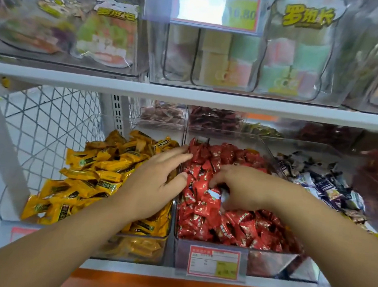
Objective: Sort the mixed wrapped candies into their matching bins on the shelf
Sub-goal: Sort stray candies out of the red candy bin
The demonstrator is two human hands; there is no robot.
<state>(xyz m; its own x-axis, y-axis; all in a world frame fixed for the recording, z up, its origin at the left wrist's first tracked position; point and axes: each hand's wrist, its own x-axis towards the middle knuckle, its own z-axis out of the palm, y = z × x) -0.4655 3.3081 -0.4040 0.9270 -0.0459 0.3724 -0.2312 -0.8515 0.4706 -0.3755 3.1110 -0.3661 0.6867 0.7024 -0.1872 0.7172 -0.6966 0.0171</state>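
Shelf [128,268]: clear bins are set side by side along its front edge.
Red bin [271,262]: placed at mid-shelf and heaped with red candies [240,226].
Yellow bin [134,250]: placed at the left end.
Left hand [155,183]: fingers are spread and straight over the wall between the two bins; nothing is held.
Right hand [245,188]: fingers are curled down into the red heap; a pinch cannot be confirmed.
Pale-patched wrapper [215,193]: found under the right fingertips and judged a stray. It is best pinched alone by one end, with neighbouring candies held back.
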